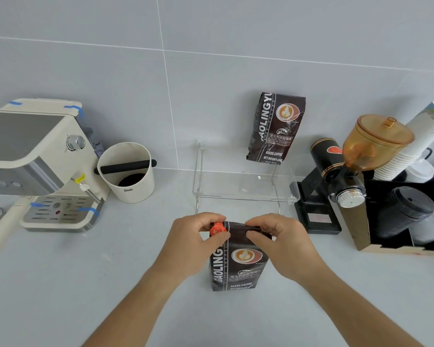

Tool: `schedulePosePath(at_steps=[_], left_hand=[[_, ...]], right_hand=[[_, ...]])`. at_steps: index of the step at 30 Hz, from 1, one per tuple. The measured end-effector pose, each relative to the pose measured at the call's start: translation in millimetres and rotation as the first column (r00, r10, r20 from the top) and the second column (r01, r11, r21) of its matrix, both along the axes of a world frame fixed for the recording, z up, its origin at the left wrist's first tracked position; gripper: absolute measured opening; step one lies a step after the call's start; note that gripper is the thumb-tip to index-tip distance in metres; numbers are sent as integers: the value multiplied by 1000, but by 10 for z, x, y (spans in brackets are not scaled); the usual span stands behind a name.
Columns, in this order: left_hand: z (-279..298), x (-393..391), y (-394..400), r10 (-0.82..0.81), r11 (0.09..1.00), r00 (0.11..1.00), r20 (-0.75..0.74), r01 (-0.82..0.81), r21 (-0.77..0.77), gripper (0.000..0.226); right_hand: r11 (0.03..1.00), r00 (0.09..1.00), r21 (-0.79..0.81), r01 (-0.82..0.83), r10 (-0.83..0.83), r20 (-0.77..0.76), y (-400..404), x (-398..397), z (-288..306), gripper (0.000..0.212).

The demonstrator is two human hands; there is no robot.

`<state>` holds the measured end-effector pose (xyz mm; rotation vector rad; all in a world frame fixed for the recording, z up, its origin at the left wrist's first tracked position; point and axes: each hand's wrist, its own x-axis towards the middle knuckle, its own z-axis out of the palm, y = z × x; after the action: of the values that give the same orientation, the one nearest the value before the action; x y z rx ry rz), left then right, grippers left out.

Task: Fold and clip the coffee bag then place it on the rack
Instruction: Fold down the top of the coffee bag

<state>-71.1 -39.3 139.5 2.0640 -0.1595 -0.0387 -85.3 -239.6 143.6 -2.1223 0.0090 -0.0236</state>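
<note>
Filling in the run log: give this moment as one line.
stage: clipping | left hand: orange clip at bag top | right hand: holds fold | rack: other bag only

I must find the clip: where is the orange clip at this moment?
The orange clip is at the folded top left corner of the coffee bag, pinched by the left hand, in front of the clear rack.

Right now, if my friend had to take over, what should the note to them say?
Left hand: pinching the orange clip at the bag's top left corner.
Right hand: holding the folded top of the coffee bag, which stands on the counter.
Clear rack: behind it, with a second bag already on it.
Done: top folded.
Left: finish clipping, if not fully on, then put the bag on the rack.
</note>
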Motion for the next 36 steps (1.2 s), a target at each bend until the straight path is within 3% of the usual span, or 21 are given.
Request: schedulePosePath(at_steps=[6, 10, 15, 19, 23, 30, 33, 36], left_hand=[[23, 28, 51, -82, 995, 993, 91, 75, 70, 8], [-14, 47, 69, -81, 995, 993, 80, 75, 73, 4], [-45, 71, 76, -133, 989, 990, -44, 129, -78, 25], [-77, 91, 73, -117, 956, 980, -162, 67, -285, 26], [-92, 96, 5, -138, 932, 970, -198, 59, -359, 28], [-97, 50, -7, -152, 935, 940, -306, 37, -351, 25], [-120, 25, -19, -122, 961, 956, -266, 47, -274, 40], [-150, 27, -15, -103, 982, 978, -180, 71, -177, 40]], right_hand=[[994, 998, -88, -66, 67, 12, 1, -7, 77, 15], [994, 997, -68, -82, 82, 10, -6, -11, 84, 20], [996, 989, 72, -55, 64, -135, -23, 0, 81, 18], [962, 983, 274, 17, 35, -182, -38, 9, 87, 24], [923, 976, 375, 82, 2, -217, -43, 36, 31, 34], [910, 950, 400, 112, 21, -312, -41, 83, 11, 33], [910, 934, 398, 117, 35, -355, -46, 105, 19, 29], [920, 921, 375, 117, 41, -387, -54, 133, 27, 27]])
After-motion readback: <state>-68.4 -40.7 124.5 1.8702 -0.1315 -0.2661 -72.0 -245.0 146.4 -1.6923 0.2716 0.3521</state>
